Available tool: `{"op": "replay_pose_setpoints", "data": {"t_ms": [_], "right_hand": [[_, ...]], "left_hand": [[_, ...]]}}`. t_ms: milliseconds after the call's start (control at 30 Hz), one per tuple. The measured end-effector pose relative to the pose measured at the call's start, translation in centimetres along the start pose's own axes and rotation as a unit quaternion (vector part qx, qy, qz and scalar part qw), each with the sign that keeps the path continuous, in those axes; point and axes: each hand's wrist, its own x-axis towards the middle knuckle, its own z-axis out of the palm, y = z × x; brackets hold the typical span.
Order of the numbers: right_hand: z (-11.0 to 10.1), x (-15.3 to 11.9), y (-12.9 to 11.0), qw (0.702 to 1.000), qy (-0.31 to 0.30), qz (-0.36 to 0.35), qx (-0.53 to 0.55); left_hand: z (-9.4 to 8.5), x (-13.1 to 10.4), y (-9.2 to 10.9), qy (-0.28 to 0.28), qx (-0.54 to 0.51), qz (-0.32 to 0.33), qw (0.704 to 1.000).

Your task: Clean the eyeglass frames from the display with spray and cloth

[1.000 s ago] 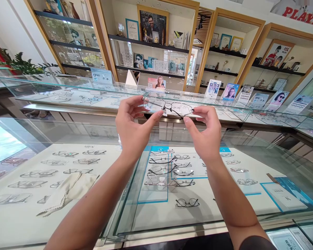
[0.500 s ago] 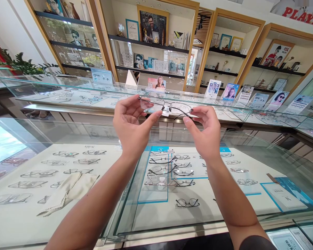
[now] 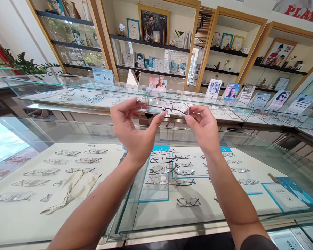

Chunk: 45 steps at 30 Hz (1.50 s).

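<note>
A pair of thin dark-rimmed eyeglasses [image 3: 172, 106] is held up over the glass counter, with a small white tag hanging near its left lens. My left hand [image 3: 137, 128] is closed on the left end of the frame, its thumb reaching along the bottom near the tag. The right end is pinched between the thumb and fingers of my right hand [image 3: 206, 125]. Below my left forearm, a cream cleaning cloth [image 3: 78, 185] lies crumpled on the glass, over some of the displayed frames.
Rows of eyeglasses [image 3: 188, 202] fill the display case below my arms. A second glass counter [image 3: 75, 107] crosses behind, carrying upright advert cards [image 3: 231, 91]. Wooden shelves [image 3: 151, 47] with framed pictures line the wall. A leafy plant [image 3: 26, 67] stands far left.
The eyeglasses have turned slightly and shifted a little left, so a temple now points down below the frame. Both hands have moved slightly with them and keep their hold.
</note>
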Motion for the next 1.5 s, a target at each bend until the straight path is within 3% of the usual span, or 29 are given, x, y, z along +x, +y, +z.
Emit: {"op": "replay_pose_setpoints", "data": {"t_ms": [267,600,767,1067,1267,1500], "right_hand": [[0.3,-0.2,0.2,1.0,0.019,0.023,0.007],[1.6,-1.3,-0.3,0.983,0.126,-0.112,-0.079],[1.5,-1.0,-0.2,0.99,0.12,-0.073,-0.012],[1.5,-0.7,-0.4,0.99,0.118,0.017,0.07],[1.4,-0.4,-0.4,0.966,0.121,0.098,0.207],[0.9,-0.2,-0.7,0.942,0.123,0.155,0.27]], "left_hand": [[0.2,0.1,-0.5,-0.025,-0.038,-0.024,0.999],[1.2,-0.2,-3.5,-0.082,-0.161,-0.131,0.975],[1.6,-0.5,-4.1,-0.069,-0.206,-0.175,0.96],[1.7,-1.4,-2.1,-0.039,-0.185,-0.181,0.965],[1.9,-2.1,-1.4,-0.058,-0.158,-0.222,0.96],[2.1,-2.3,-2.4,-0.079,-0.188,-0.264,0.943]]}}
